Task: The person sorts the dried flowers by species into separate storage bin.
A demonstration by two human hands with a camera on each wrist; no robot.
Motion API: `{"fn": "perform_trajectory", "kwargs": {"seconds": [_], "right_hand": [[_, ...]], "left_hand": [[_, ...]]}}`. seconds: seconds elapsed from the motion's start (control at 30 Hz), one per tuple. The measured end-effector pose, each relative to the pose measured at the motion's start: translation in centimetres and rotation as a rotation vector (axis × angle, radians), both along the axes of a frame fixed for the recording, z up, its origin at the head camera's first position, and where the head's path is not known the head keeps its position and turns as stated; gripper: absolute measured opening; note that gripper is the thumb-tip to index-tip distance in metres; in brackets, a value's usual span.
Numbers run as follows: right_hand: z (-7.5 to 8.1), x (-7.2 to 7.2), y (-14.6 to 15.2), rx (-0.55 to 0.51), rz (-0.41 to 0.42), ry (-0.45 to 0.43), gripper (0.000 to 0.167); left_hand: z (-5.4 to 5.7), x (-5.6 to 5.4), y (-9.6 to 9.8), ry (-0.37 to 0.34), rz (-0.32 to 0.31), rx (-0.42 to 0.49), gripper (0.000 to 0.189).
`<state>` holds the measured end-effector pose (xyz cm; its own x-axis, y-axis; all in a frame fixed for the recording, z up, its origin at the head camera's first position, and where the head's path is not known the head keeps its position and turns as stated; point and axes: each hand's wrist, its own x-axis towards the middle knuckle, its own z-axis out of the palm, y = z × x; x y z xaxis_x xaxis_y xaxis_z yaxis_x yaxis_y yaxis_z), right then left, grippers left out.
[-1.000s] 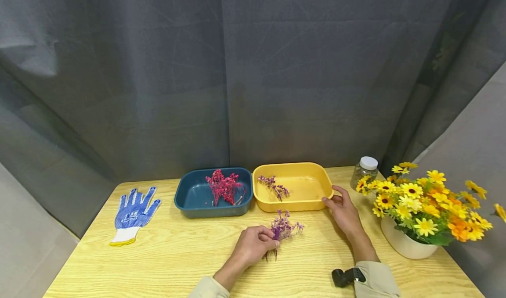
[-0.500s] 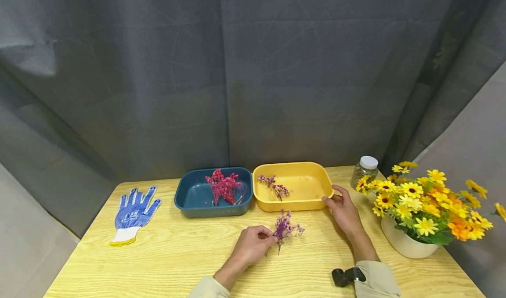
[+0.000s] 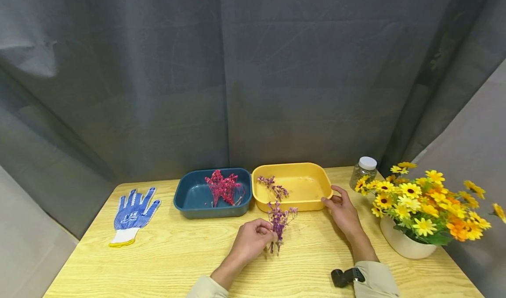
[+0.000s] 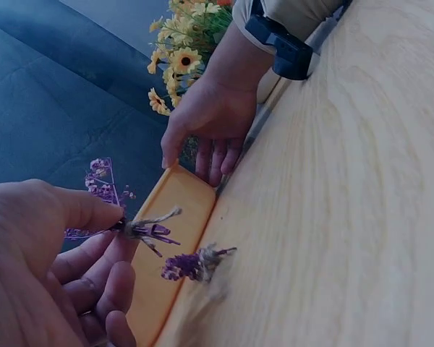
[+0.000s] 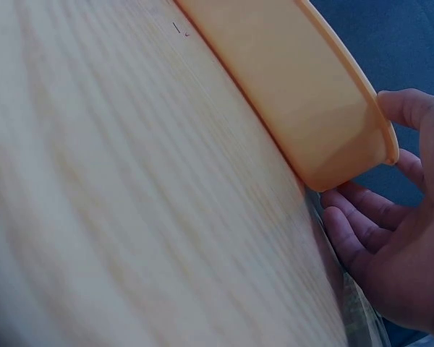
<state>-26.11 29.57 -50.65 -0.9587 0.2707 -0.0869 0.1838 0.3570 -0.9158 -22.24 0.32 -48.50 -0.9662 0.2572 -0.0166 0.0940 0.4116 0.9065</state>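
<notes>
In the head view, my left hand (image 3: 253, 239) pinches a small bunch of purple dried flowers (image 3: 278, 217) in front of the yellow tray (image 3: 262, 206). Twine binds the stems of the held bunch (image 4: 134, 226) in the left wrist view. Below it, a second tied purple bunch (image 4: 184, 267) shows near the tabletop; whether the hand touches it I cannot tell. My right hand (image 3: 345, 212) grips the tray's near right corner. Its thumb lies on the rim, with fingers against the outer wall (image 5: 296, 94). A purple sprig (image 3: 272, 187) lies inside the yellow tray.
Left of the yellow tray stands a dark blue tray (image 3: 189, 211) holding red dried flowers (image 3: 224, 187). A blue dotted glove (image 3: 135, 212) lies at the left. To the right are a white-lidded jar (image 3: 363, 173) and yellow flowers in a white pot (image 3: 407, 241).
My left hand has lifted the purple bunch slightly, and its flower heads now overlap the tray's front wall. The right hand keeps its place at the tray corner.
</notes>
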Motion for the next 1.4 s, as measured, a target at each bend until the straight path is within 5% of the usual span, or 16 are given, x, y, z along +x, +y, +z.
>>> {"fn": "perform_trajectory", "kwargs": {"seconds": [0.23,0.57,1.1,1.4], "right_hand": [[-0.1,0.0,0.0,0.006,0.002,-0.005,0.075],[0.1,0.2,0.1,0.009,0.000,-0.010,0.078],[0.1,0.2,0.1,-0.008,-0.016,-0.016,0.074],[-0.1,0.0,0.2,-0.011,-0.009,-0.006,0.071]], "left_hand": [[1.6,-0.8,0.4,0.060,0.014,-0.019,0.018],[3.8,-3.5,1.5,0.205,0.075,-0.113,0.019],[4.9,-9.1,3.7,0.298,0.188,-0.227,0.020],[4.9,-9.8,4.2,0.278,0.199,-0.275,0.024]]}}
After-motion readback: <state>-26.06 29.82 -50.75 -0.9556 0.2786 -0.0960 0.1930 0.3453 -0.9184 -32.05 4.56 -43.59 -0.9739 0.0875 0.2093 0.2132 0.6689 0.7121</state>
